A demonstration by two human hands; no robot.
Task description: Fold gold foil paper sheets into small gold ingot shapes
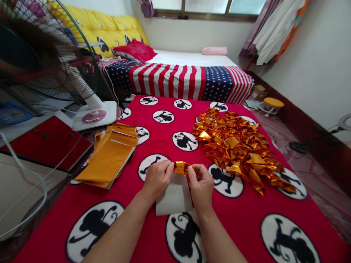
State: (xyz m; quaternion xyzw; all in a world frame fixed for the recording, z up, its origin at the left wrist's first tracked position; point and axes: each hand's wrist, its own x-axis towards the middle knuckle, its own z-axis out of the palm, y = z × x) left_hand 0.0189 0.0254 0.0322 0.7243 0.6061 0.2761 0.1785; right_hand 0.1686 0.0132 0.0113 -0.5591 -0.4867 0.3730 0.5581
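Observation:
Between my two hands is a small folded piece of gold foil paper (pixel 180 168), pinched at both ends. My left hand (pixel 157 178) closes thumb and fingers on its left end, and my right hand (pixel 201 182) grips the right end. Beneath it a pale grey sheet (pixel 173 199) lies on the red cloth; whether it joins the foil I cannot tell. To the left rests a stack of flat gold foil sheets (pixel 109 155). On the right spreads a heap of folded, shiny gold foil pieces (pixel 236 142).
A red cloth with monkey prints (pixel 142 233) covers the table. A fan (pixel 94 115) stands at the left, beside a dark red board (pixel 46 142) and white cables. Beyond is a bed (pixel 178 78); a yellow stool (pixel 273 102) stands at right.

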